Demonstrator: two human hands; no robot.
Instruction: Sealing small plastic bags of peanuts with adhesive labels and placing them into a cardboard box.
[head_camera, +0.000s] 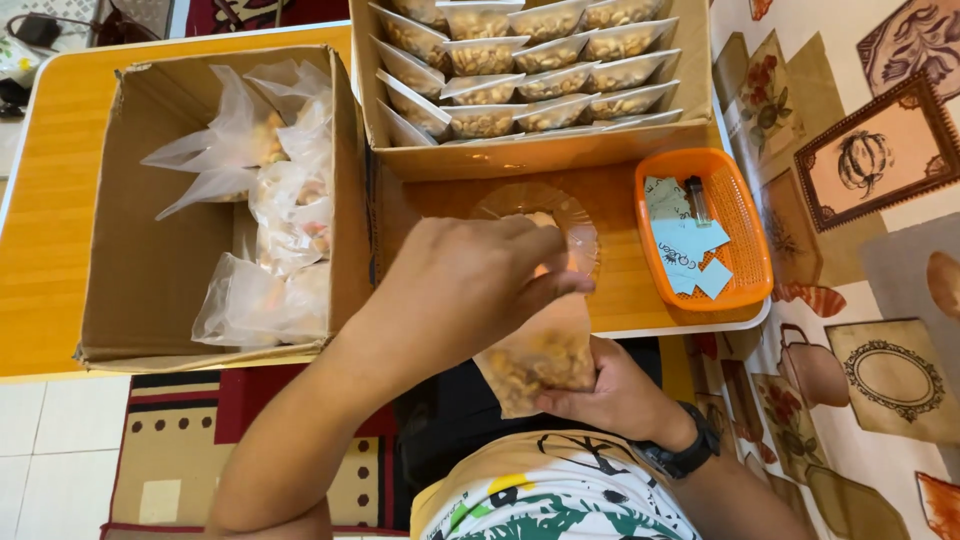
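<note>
Right hand cupped clear bag of nuts from below, at 6 o'clock off table edge. Left hand pinched bag's open top, fingers pressed together. Risk: bag hung over lap, loose pinch could spill nuts. Orange table held open box of bags at 9 o'clock, box of packed rows at 12, orange basket at 2. Patterned mat on floor.

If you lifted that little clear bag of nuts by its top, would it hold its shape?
Probably not. The clear bag of nuts looks like thin, soft film, so it would likely sag. The right hand cups its bottom while the left hand pinches the top.
</note>
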